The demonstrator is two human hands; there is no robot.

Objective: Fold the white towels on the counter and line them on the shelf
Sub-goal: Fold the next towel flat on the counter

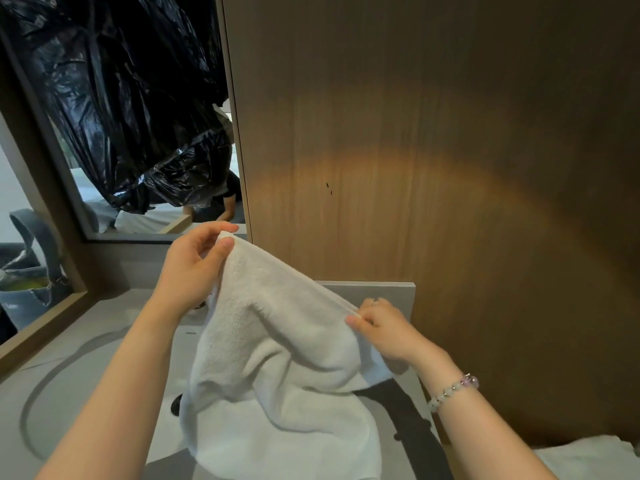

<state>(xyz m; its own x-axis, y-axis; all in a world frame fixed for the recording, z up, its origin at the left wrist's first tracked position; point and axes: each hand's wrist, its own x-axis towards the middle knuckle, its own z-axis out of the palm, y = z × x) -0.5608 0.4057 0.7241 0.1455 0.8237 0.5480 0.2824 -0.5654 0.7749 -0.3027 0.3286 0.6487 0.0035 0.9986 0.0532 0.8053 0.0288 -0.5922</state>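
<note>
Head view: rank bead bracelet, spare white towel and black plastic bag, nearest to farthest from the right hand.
From the right hand:
1. bead bracelet, on its wrist.
2. spare white towel, lower right.
3. black plastic bag, upper left.

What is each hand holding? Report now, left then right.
Left hand: pinches the raised corner of the towel.
Right hand: pinches the towel's top edge, lower down.

One head-worn view looks forward and down, close over the counter, facing a wooden wall.
</note>
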